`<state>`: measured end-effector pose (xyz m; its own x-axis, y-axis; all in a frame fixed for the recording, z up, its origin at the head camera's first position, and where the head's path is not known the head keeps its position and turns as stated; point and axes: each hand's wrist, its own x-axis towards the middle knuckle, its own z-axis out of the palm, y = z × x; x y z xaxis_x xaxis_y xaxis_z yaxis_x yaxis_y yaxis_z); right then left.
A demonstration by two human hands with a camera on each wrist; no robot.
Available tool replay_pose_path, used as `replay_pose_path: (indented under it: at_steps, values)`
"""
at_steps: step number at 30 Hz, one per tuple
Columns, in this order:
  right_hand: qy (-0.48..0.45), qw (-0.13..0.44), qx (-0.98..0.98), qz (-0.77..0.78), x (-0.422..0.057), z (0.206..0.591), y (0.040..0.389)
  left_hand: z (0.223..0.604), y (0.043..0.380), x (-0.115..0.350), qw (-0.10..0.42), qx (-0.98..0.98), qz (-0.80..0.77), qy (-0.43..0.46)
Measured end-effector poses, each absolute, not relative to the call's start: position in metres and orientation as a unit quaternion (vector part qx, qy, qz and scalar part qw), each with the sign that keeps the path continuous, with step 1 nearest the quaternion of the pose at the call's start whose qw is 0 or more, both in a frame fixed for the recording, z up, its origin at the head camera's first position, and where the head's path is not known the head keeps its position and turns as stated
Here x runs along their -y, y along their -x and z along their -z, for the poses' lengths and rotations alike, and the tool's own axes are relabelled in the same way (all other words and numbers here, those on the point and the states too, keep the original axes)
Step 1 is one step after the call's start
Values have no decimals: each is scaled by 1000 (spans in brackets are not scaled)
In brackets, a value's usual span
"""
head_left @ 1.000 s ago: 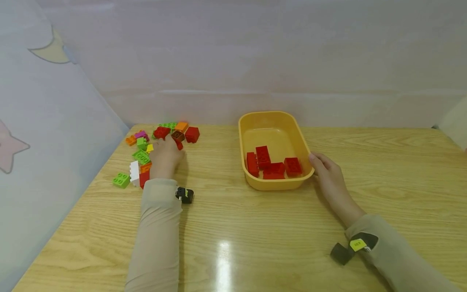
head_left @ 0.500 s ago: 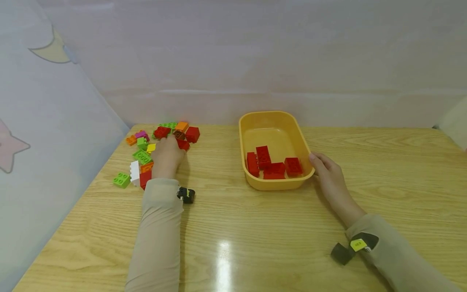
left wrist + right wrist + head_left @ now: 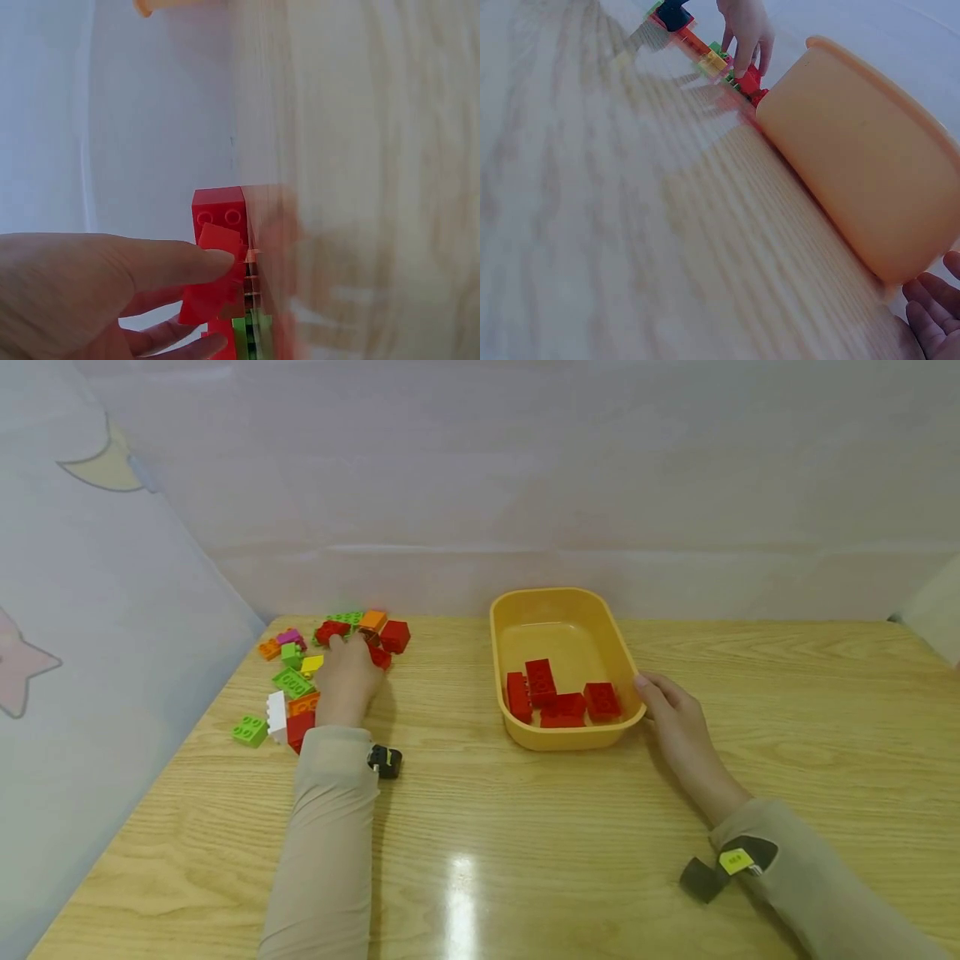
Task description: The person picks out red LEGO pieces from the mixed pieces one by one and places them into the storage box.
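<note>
at the left, a loose heap of coloured plastic building blocks [image 3: 292, 682] is spread on the pale wood-grain table [image 3: 450, 810]. on the heap's right side, a red plastic block [image 3: 199, 304] is pinched by the left hand [image 3: 348, 675], thumb on one face and fingers behind, the gap closed to the block's thickness; it is held tilted, its long axis partly masked by the hand. from this grip, the rounded yellow-orange plastic tub [image 3: 551, 739] is set well apart to the right, four red plastic blocks [image 3: 540, 683] gathered in its near end. rightmost, the tub's near right rim is held by the right hand [image 3: 682, 735], thumb at the edge, fingers loosely bent outside.
</note>
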<state>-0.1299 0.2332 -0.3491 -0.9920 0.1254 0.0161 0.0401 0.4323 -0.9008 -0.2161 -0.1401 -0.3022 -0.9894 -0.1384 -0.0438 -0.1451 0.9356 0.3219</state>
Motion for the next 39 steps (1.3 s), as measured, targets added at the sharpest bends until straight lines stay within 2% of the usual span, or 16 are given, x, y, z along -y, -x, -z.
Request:
replay_pose_path:
  at_steps: [10, 26, 34, 39]
  values:
    - [46, 47, 843, -534, -232, 349, 131, 293, 219, 136, -73, -980, -174, 58]
    - [48, 40, 845, -532, -232, 349, 130, 260, 209, 116, -138, -966, -214, 44]
    - [47, 42, 845, -531, -232, 349, 130, 248, 202, 99, -171, -968, -182, 13]
    - [48, 42, 842, -535, -233, 349, 130, 246, 199, 85, -167, -976, -143, -5]
